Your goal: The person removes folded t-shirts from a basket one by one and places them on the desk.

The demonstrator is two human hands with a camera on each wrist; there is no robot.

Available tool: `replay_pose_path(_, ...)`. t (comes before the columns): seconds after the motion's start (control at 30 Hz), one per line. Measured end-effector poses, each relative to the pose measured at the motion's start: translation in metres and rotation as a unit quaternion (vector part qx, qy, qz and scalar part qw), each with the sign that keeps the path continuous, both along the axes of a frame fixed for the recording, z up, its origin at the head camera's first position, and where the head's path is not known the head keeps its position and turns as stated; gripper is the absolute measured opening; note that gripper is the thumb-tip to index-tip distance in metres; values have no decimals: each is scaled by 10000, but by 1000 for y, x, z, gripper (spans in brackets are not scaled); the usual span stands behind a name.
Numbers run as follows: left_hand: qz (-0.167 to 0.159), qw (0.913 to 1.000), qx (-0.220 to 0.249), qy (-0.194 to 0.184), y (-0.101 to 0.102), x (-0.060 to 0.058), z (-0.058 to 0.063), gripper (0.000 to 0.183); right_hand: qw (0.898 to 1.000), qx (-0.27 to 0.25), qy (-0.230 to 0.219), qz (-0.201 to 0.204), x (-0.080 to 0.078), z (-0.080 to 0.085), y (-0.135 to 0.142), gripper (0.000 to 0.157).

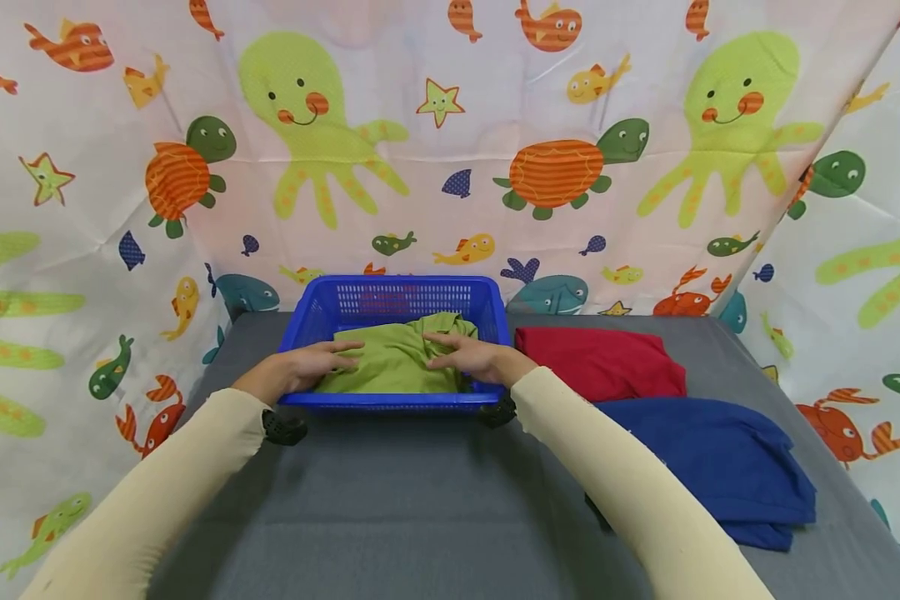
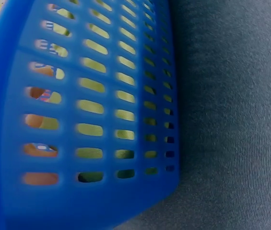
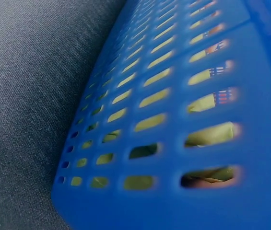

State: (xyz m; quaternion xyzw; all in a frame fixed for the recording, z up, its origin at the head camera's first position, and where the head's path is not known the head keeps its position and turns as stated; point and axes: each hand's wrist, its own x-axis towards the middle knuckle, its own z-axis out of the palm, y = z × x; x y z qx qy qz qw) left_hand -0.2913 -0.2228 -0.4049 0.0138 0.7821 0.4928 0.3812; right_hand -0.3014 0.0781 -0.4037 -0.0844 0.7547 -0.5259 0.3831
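Note:
A blue plastic basket (image 1: 393, 400) with slotted walls stands on the grey surface, and a green cloth (image 1: 390, 350) lies loosely spread inside it. Over the basket's near left corner reaches my left hand (image 1: 307, 365), its extended fingers at the cloth's left side. From the near right corner my right hand (image 1: 468, 357) comes in, fingers stretched over the cloth's right part. Neither hand visibly pinches the fabric. Both wrist views are mostly filled by the basket's wall (image 2: 68, 201), with green fabric (image 3: 149, 97) showing through the slots and the hands largely hidden.
Right of the basket lies a folded red cloth (image 1: 600, 362). Nearer, a folded blue cloth (image 1: 720, 467) is partly covered by the right forearm. A sea-animal printed curtain (image 1: 435, 75) surrounds the grey tabletop (image 1: 390, 508) at the back and sides.

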Motion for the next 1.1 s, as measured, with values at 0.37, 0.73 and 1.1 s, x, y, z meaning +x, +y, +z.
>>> replay_pose_path(0.37, -30, 9994, -331, 17, 2, -2, 2, 68, 9994, -99, -136, -306, -2, -3, 0, 74)
replay_pose_path(0.73, -447, 9979, -453, 106, 0, 0, 4, 63, 9996, -105, -80, -256, -2, -4, -1, 67)
replay_pose_path(1.1, -274, 9985, -468, 90, -3, -1, 4, 60, 9996, -204, -84, -154, 0, -2, -1, 70)
